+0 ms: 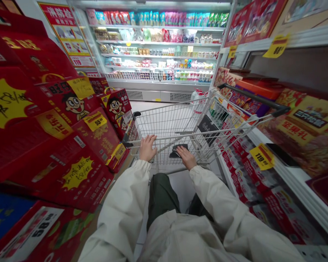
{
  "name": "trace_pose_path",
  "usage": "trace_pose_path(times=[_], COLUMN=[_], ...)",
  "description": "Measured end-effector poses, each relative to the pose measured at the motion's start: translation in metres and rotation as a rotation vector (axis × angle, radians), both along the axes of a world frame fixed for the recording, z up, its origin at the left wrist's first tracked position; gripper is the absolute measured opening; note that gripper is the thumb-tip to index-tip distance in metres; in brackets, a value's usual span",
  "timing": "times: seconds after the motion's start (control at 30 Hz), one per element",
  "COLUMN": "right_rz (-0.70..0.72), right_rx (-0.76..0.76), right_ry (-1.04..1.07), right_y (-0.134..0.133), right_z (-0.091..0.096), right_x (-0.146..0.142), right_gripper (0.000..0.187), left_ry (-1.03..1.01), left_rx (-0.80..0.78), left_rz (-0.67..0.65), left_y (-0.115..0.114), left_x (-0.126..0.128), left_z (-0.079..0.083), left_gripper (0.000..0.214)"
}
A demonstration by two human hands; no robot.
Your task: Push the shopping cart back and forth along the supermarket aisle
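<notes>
My left hand (148, 147) lies flat with its fingers spread on the wire edge of a metal shopping cart (164, 125). My right hand (186, 157) rests a little farther right on the same wire edge. Its fingertips are next to a flat black object (179, 150) lying at the cart's wire, which I cannot identify. Nothing is gripped in either hand. White sleeves cover both my forearms. The cart's black handle (254, 96) runs along its far right side, away from both hands. The cart's basket appears to hold nothing.
Stacked red gift boxes (76, 145) with yellow price tags tower close on the left. Shrink-wrapped drink packs (251, 182) and boxed gift sets line the right. A refrigerated display case (155, 47) stands ahead, with white jugs (198, 103) beyond the cart.
</notes>
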State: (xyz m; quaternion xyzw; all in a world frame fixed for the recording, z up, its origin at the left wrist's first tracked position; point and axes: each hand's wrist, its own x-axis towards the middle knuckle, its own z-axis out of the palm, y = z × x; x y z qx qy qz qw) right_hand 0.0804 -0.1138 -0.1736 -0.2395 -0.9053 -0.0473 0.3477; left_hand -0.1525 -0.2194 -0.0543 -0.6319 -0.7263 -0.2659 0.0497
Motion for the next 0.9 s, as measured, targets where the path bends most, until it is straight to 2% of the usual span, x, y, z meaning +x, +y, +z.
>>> trace_pose_path(times=[0.1,0.17,0.37,0.43,0.7,0.9], right_rz=[-0.023,-0.047,-0.067,-0.049,-0.045,-0.039], right_rx=[0.029,0.034,0.048,0.034,0.066,0.048], right_ry=[0.053,0.073,0.055,0.025,0.095,0.022], right_y=[0.000,0.002,-0.001,-0.003,0.000,-0.002], right_z=[0.010,0.007,-0.034,-0.040,-0.009,-0.031], right_x=[-0.010,-0.019,-0.031,-0.030,-0.038,-0.042], right_gripper=[0.055,0.051,0.049,0.050,0.052,0.050], left_ry=[0.012,0.004,-0.031,-0.040,-0.065,-0.076], left_rx=[-0.014,-0.015,-0.009,-0.003,0.034,0.028], left_rz=[0.080,0.082,0.065,0.054,0.034,0.037], left_y=[-0.007,-0.009,-0.005,-0.004,-0.001,0.000], left_x=[-0.009,-0.009,-0.007,-0.007,-0.006,-0.003], left_z=[-0.006,-0.009,-0.013,-0.015,-0.022,-0.021], left_gripper=[0.068,0.068,0.070,0.070,0.071,0.070])
